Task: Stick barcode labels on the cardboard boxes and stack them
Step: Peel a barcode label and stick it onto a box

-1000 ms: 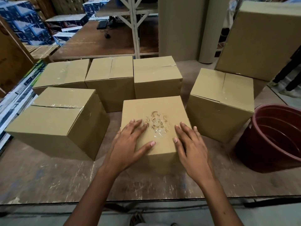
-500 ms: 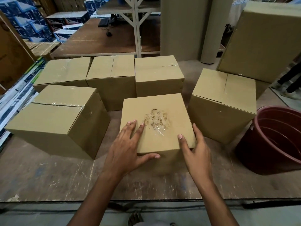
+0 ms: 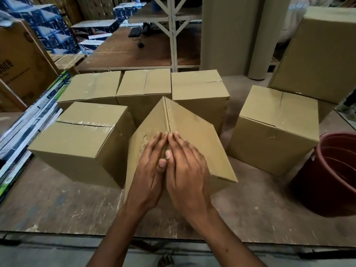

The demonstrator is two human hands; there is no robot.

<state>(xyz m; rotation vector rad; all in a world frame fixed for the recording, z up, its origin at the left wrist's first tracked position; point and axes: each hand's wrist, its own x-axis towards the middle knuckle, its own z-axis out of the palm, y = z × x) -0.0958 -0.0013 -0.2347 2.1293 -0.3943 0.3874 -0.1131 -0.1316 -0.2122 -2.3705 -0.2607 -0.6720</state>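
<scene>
Fig.: L hand (image 3: 149,170) & R hand (image 3: 187,170) lay side by side on the centre box (image 3: 192,143), fingers straight & pressed together, tips meeting at its raised edge; thumbs tucked between the palms, so whether anything was pinched there cannot be told. Change vs. 0.5 s earlier: the box then sat flat w/ the scuffed face up & the hands apart at its near corners; here it was tipped onto an edge, a stapled seam edge uppermost, scuffed face turned to the left. Judged: box being rolled over to present a clean face for a label; no barcode label visible, nothing of this box stacked yet. Orientation: ridge edge ran near-to-far, pointing away from the person; box approx. cubic, so no clear long axis. Position: near-centre of the wooden table (image 3: 57,205), left box (image 3: 77,143) just beside, right box (image 3: 273,132) near, row of three boxes (image 3: 144,87) behind; red tub (image 3: 335,182) at far right.
</scene>
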